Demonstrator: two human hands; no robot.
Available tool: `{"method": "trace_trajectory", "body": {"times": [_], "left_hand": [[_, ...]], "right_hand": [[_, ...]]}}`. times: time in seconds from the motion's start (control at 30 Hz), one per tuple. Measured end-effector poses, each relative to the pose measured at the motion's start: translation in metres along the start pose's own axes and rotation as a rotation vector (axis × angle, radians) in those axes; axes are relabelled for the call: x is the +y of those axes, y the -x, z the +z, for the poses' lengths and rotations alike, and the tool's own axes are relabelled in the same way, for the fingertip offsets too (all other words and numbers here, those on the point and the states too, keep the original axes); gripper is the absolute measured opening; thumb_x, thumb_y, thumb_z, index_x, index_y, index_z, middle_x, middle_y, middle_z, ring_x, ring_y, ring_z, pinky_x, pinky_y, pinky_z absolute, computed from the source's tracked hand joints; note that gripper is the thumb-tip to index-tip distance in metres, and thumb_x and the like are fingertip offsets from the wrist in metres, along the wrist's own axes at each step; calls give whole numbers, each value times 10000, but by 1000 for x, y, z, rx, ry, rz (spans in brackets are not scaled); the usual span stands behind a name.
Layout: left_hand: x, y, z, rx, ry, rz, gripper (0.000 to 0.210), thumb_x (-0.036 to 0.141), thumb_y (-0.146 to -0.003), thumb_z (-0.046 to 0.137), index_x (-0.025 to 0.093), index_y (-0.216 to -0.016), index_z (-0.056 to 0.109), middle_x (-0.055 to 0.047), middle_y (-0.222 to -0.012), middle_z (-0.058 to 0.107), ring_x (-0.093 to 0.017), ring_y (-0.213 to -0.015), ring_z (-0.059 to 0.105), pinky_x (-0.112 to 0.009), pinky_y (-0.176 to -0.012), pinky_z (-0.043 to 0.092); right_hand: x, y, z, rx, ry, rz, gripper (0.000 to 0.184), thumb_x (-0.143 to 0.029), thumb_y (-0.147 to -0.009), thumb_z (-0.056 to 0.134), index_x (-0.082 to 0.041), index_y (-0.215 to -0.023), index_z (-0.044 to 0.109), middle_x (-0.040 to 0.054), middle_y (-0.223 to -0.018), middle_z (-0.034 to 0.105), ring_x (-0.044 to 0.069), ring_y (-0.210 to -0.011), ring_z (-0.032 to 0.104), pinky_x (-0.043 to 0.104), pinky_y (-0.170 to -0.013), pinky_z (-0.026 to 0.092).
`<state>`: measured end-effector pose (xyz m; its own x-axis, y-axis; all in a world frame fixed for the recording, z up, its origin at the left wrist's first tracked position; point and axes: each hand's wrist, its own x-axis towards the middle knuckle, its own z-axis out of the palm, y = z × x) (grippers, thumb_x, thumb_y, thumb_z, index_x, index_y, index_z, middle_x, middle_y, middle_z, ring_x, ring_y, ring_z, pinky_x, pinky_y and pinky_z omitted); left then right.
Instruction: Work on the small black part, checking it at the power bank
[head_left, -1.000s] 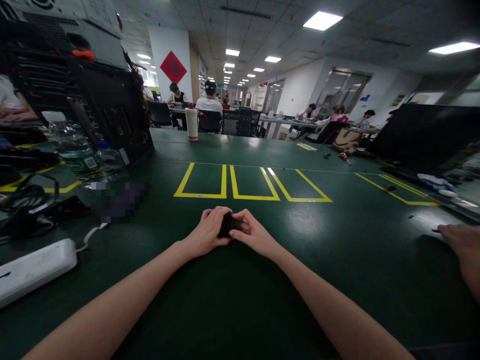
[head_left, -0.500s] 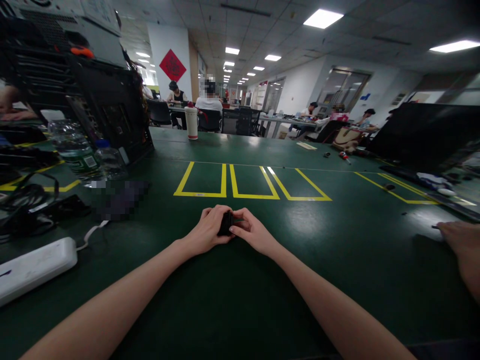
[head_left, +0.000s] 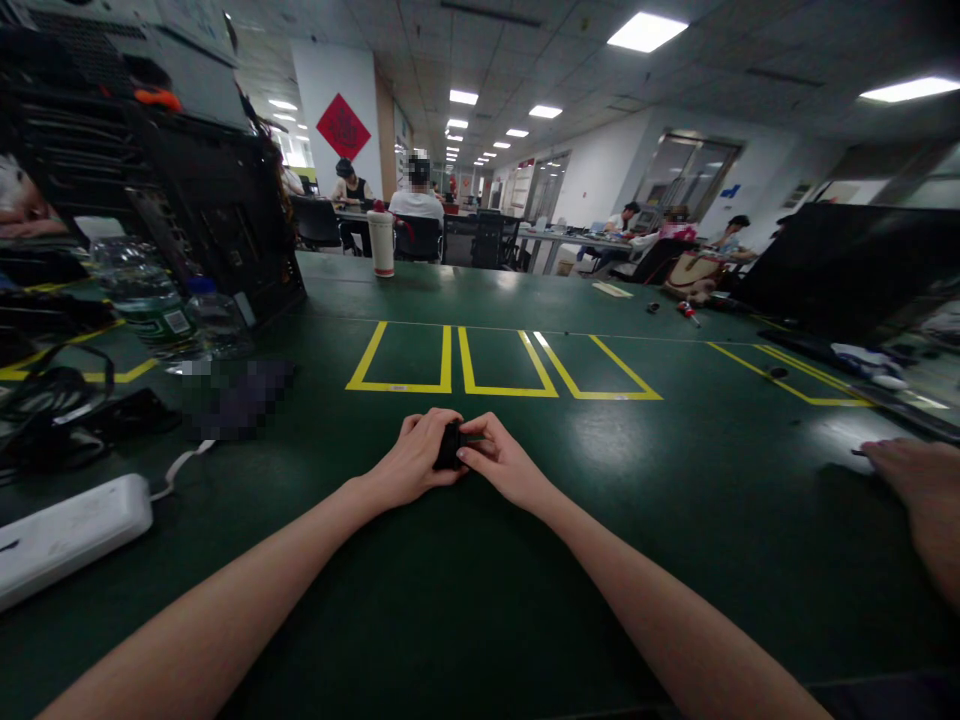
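Note:
Between my two hands is a small black object (head_left: 448,447), low over the green table (head_left: 465,600); its kind cannot be made out. My left hand (head_left: 420,455) wraps round its left side, fingers over the top and thumb below. From the right, my right hand (head_left: 499,458) pinches its edge with thumb and fingertips. The fingers hide much of the object. Just beyond the hands, yellow tape outlines (head_left: 510,393) mark the tabletop.
A white power strip (head_left: 75,535), black cables (head_left: 52,420), water bottles (head_left: 150,300) and an open computer case (head_left: 217,220) stand at left. A cup (head_left: 382,243) is at the back. At right are a dark monitor (head_left: 862,265) and another person's hand (head_left: 904,475).
My hands keep their grip on the black object with hardly any motion. The other person's hand at the right has shifted slightly left, and the view has moved a little.

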<state>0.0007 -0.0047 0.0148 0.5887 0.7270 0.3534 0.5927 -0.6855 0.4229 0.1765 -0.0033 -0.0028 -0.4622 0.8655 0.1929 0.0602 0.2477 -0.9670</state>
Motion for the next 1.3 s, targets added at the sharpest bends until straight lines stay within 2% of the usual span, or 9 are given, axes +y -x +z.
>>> {"method": "trace_trajectory", "body": {"times": [0.13, 0.27, 0.47, 0.7, 0.87, 1.0, 1.1, 1.2, 1.3], "left_hand": [[-1, 0, 1, -5, 1, 4, 466, 269, -762, 563, 211, -1151, 312, -73, -1110, 446, -232, -1037, 451, -428, -938, 295], [-1, 1, 1, -4, 2, 2, 459, 274, -759, 567, 214, -1143, 321, -71, -1109, 444, -230, -1033, 453, -423, -939, 294], [-2, 2, 2, 10, -9, 12, 479, 251, -751, 572, 214, -1153, 313, -68, -1102, 449, -228, -1031, 453, -423, -936, 298], [-4, 3, 2, 15, -3, 18, 479, 282, -753, 577, 222, -1149, 316, -63, -1116, 451, -225, -1031, 460, -420, -939, 297], [-4, 2, 3, 20, -16, 10, 476, 296, -753, 578, 225, -1147, 320, -62, -1105, 459, -231, -1027, 467, -424, -928, 304], [-4, 2, 4, 23, -14, 17, 488, 279, -747, 585, 215, -1151, 318, -68, -1100, 457, -230, -1033, 461, -420, -933, 300], [-4, 2, 4, 23, -16, 18, 505, 268, -740, 592, 210, -1157, 314, -70, -1102, 455, -232, -1041, 454, -422, -941, 293], [-3, 2, 2, 13, -9, 17, 503, 275, -748, 584, 209, -1164, 309, -74, -1113, 449, -233, -1047, 451, -425, -948, 287], [-2, 2, 1, 3, -4, 22, 489, 283, -759, 571, 213, -1165, 307, -75, -1116, 445, -233, -1049, 449, -425, -948, 287]], "right_hand": [[1, 0, 0, -2, 13, 8, 291, -225, -780, 548, -237, -1049, 438, 38, -1078, 490, 160, -914, 567, 329, -774, 495], [-3, 1, -1, -34, 5, 25, 239, -237, -782, 544, -233, -1004, 457, 28, -1062, 498, 165, -915, 568, 339, -770, 501], [-5, 3, -1, -52, -28, 24, 269, -206, -757, 581, -231, -988, 445, 17, -1039, 505, 173, -990, 544, 362, -841, 475], [-1, 1, 0, -12, 24, -6, 180, -252, -802, 524, -227, -968, 457, 18, -993, 520, 160, -919, 567, 345, -795, 486], [0, -1, -2, 12, 14, 44, 274, -231, -773, 562, -221, -1023, 451, 37, -1048, 521, 171, -997, 542, 374, -875, 449], [-4, 1, -6, -53, -37, 38, 245, -190, -755, 581, -213, -971, 468, 25, -1046, 524, 173, -1019, 541, 373, -886, 451], [-8, 3, -7, -97, -78, 26, 298, -159, -726, 612, -218, -971, 454, 12, -1028, 525, 161, -995, 557, 365, -895, 451], [-9, 3, -7, -99, -81, 43, 250, -187, -754, 586, -221, -965, 456, 13, -1023, 523, 161, -971, 569, 363, -865, 474], [-8, 2, -5, -48, -46, 40, 203, -220, -767, 572, -220, -940, 466, 11, -988, 532, 173, -965, 571, 357, -821, 497]]}}
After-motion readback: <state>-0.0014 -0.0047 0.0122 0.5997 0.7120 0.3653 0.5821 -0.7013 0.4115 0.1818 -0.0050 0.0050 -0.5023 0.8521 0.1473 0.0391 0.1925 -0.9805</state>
